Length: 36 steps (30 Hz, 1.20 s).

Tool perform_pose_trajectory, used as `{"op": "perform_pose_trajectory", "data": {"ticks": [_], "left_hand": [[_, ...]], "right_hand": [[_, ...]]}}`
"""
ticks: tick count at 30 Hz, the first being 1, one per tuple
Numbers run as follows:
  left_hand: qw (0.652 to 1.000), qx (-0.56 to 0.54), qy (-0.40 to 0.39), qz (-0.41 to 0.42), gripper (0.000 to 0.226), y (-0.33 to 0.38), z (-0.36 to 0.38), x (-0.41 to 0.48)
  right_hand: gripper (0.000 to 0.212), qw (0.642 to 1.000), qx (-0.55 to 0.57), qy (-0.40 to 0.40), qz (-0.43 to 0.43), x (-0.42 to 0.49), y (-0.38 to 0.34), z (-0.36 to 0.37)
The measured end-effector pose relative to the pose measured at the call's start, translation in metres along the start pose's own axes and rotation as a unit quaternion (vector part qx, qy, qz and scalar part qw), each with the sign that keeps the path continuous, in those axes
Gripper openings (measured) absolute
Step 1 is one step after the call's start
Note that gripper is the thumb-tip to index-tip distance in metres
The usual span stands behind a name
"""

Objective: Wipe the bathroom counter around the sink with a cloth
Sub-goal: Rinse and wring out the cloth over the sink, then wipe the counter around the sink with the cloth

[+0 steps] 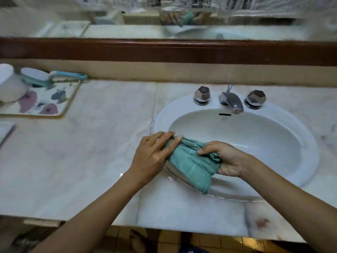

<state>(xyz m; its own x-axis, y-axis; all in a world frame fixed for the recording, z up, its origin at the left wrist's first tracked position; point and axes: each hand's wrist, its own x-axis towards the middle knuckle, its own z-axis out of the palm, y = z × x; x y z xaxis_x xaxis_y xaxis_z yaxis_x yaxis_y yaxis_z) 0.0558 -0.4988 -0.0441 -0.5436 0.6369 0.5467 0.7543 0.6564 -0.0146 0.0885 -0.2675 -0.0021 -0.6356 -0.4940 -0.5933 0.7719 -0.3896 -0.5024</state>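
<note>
A teal cloth (191,161) is bunched over the front left rim of the white oval sink (273,143), which is set in a pale marble counter (91,152). My left hand (155,156) lies on the cloth's left end, fingers closed over the fabric at the sink rim. My right hand (226,157) grips the cloth's right end from above the basin. The lower part of the cloth hangs down over the rim toward the counter.
A chrome spout (231,102) stands between two faceted chrome knobs (202,94) (255,98) behind the basin. At the far left a flowered tray (42,103) carries a white cup (10,84) and a teal-handled brush (54,77). A mirror with a brown frame (164,50) runs along the back.
</note>
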Motion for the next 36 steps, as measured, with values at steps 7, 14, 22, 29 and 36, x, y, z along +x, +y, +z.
{"op": "perform_pose_trajectory", "data": {"ticks": [7,14,22,29,36], "left_hand": [[0.861,-0.042,-0.22,-0.456,0.062,-0.051,-0.045,-0.132],[0.832,-0.06,-0.095,-0.544,0.028,-0.129,-0.09,-0.204],[0.854,0.025,-0.135,-0.503,0.046,-0.198,-0.088,-0.268],[0.866,0.078,-0.108,-0.483,0.037,-0.197,-0.076,-0.272],[0.864,0.091,-0.11,-0.484,0.038,-0.196,-0.077,-0.269]], "right_hand": [[0.035,0.752,-0.547,0.26,-0.261,0.074,0.051,0.121],[0.08,0.552,-0.813,0.117,-0.143,0.161,0.137,0.153],[0.051,0.438,-0.87,0.138,-0.181,0.21,0.125,0.129],[0.054,0.472,-0.817,0.3,-0.142,0.338,0.001,0.139],[0.054,0.485,-0.814,0.276,-0.159,0.389,0.042,0.216]]}}
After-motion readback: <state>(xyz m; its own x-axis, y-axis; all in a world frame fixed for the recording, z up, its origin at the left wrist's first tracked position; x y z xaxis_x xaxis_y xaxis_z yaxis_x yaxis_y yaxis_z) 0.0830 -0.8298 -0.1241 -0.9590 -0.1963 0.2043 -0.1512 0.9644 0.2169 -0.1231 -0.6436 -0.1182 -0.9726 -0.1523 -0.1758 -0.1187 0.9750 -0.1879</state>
